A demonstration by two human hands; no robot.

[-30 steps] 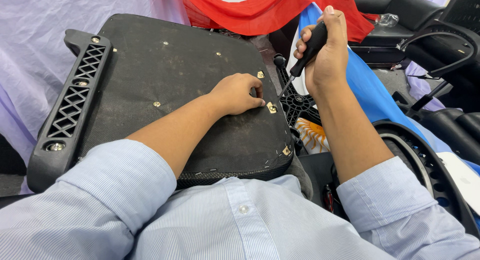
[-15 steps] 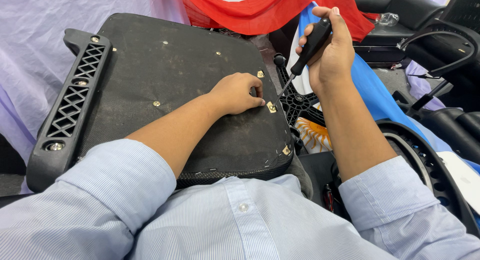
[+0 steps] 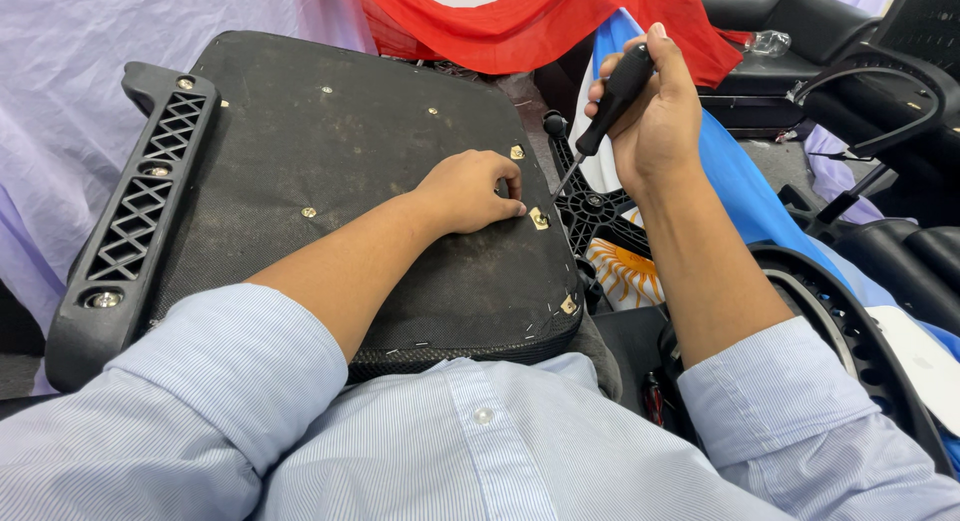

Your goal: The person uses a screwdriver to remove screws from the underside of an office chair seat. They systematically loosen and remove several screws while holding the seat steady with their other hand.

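An upturned black chair seat lies across my lap, its dusty underside facing up. My left hand rests on it with fingers curled, the fingertips beside a small brass-coloured fitting near the right edge. My right hand grips the black handle of a screwdriver. The thin shaft slants down to the left, and its tip hangs just above and to the right of that fitting. A black latticed armrest bracket is fixed along the seat's left edge.
A black star-shaped chair base lies right of the seat. Red cloth and blue-and-white cloth lie behind and under my right arm. Black chair parts stand at far right, a curved black part by my right forearm. Lilac fabric covers the left.
The screwdriver tip has lifted off the brass fitting and shifted slightly up and right. My right hand's grip turned on the handle. My left hand has stayed put.
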